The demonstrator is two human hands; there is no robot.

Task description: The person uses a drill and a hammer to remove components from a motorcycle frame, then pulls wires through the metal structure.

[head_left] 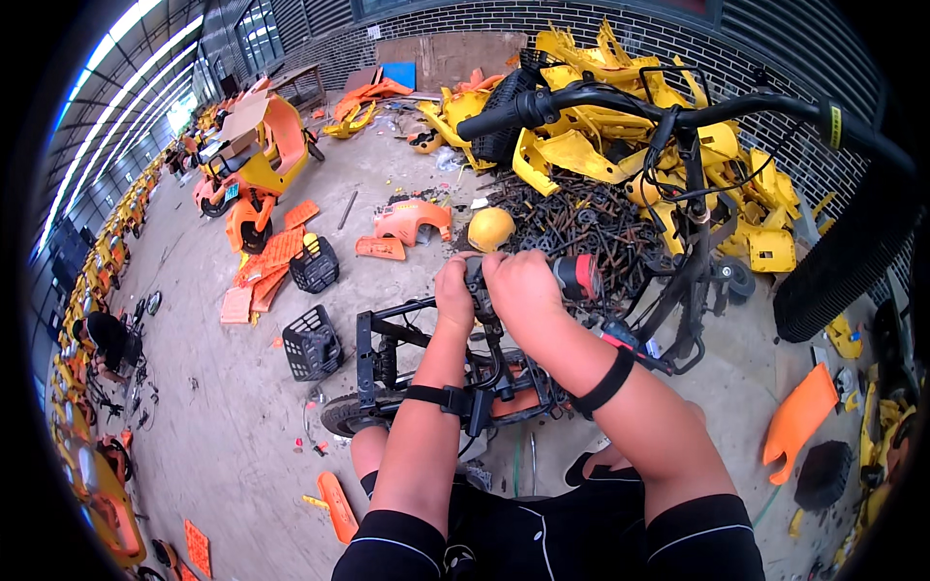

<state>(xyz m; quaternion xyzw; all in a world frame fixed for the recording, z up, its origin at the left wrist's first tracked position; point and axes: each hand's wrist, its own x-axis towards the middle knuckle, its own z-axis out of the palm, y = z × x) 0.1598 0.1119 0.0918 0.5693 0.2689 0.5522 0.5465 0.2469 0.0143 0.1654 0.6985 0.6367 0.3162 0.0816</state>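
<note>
Dusty concrete floor (242, 426); both hands (494, 286) clasp a ribbed power tool (572, 276).

the power tool (572, 276) has a red band around a black and grey body. black bike frame (387, 339), black handlebar (601, 102) with a yellow stripe near one grip. behind it a big pile of yellow plastic panels (620, 145), a dark rusty-brown heap of metal parts (572, 218), orange panels (276, 257) on the grey concrete floor (223, 426), two black baskets (312, 341). black wrist straps (605, 382), dark grey brick wall (484, 19).
</note>
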